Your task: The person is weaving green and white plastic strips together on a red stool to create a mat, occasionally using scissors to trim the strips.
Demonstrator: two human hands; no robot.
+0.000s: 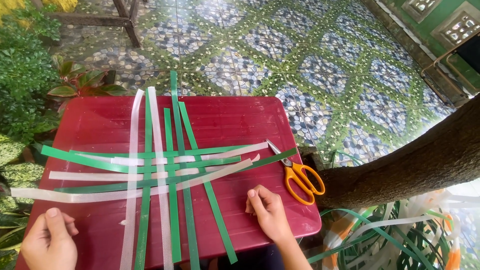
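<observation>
Several green strips (173,210) and translucent white strips (131,200) lie crossed in a loose weave on a red plastic table (240,120). My left hand (49,240) hovers at the table's near left corner, fingers curled, holding nothing. My right hand (269,212) rests on the table near the front right, fingers loosely bent, just right of a slanting green strip (215,210). Neither hand grips a strip. Orange-handled scissors (297,175) lie on the table's right side, beyond my right hand.
A thick tree trunk (415,160) slants past the table's right edge. A pile of spare green, white and orange strips (390,240) sits at the lower right. Leafy plants (25,85) crowd the left. Patterned floor tiles (310,60) stretch beyond.
</observation>
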